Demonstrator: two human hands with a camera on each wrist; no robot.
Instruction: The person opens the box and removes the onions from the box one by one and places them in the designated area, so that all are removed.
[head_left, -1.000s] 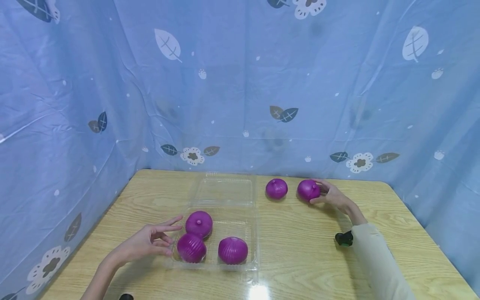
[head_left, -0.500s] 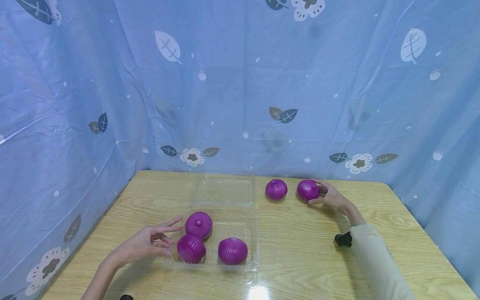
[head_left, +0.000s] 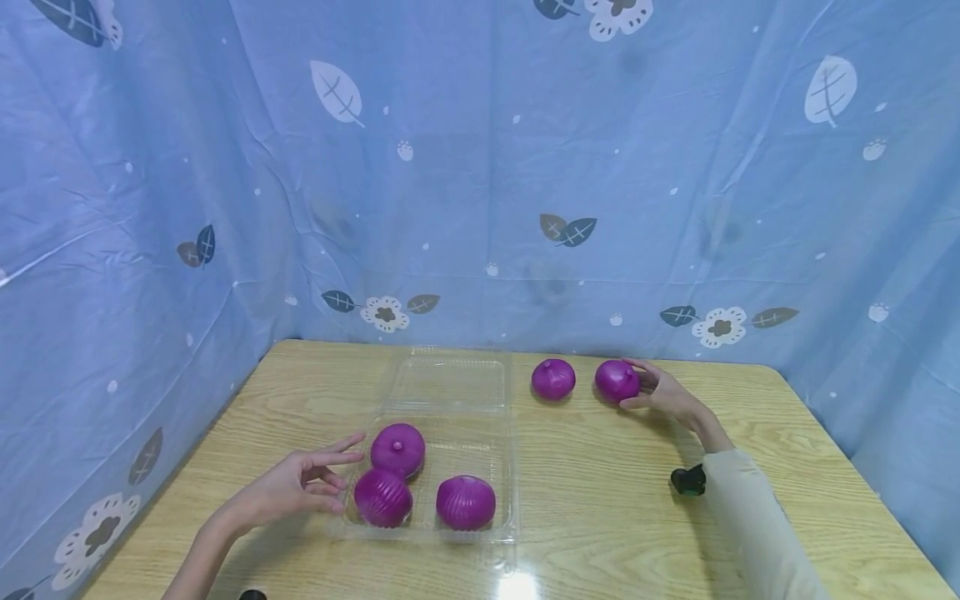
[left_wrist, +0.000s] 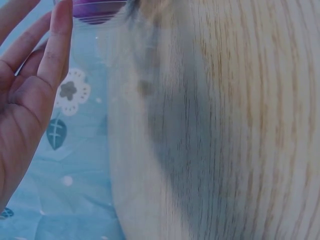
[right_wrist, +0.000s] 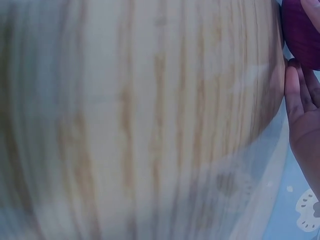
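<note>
An open clear plastic clamshell box (head_left: 450,533) holds three purple onions: one at the back left (head_left: 397,450), one at the front left (head_left: 383,497) and one at the front right (head_left: 466,502). My left hand (head_left: 288,487) is at the box's left side with its fingers spread and loosely bent, holding nothing. In the left wrist view its fingertips (left_wrist: 61,17) lie at the box wall; contact is hard to tell. At the back right, my right hand (head_left: 667,396) holds another purple onion (head_left: 617,381) from its right side, thumb and fingers around it, on the table.
One more purple onion (head_left: 553,379) stands on the wooden table (head_left: 600,492) between the box lid (head_left: 450,382) and the right hand. Blue patterned curtains (head_left: 487,167) border the table at the back and sides. A black object (head_left: 688,479) is by the right sleeve.
</note>
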